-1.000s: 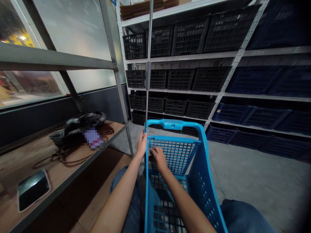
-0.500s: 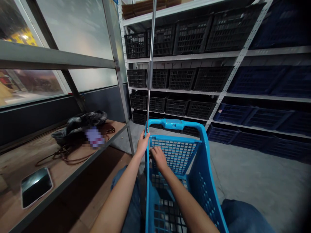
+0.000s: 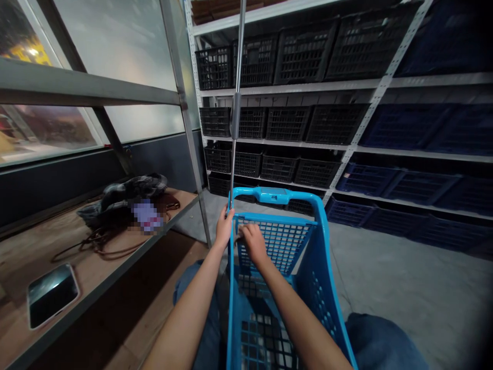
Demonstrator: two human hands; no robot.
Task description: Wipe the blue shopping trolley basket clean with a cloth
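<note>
Storage rack (image 3: 382, 92), black and dark-blue crates on its levels, spans far side. Bench (image 3: 38, 245), wood-topped, at my left. Blue cart (image 3: 316, 262) directly before me, between my knees, handle at far end. Metal pole (image 3: 236, 115) rises near-vertical at cart's far left corner. Dark checked cloth (image 3: 94, 210) bundled on bench. My left hand (image 3: 224, 226) gripping pole's foot against cart rim. My right hand (image 3: 254, 244) inside cart, fingers curled near left wall; cannot tell whether gripping. Phone (image 3: 53, 295) flat on bench.
</note>
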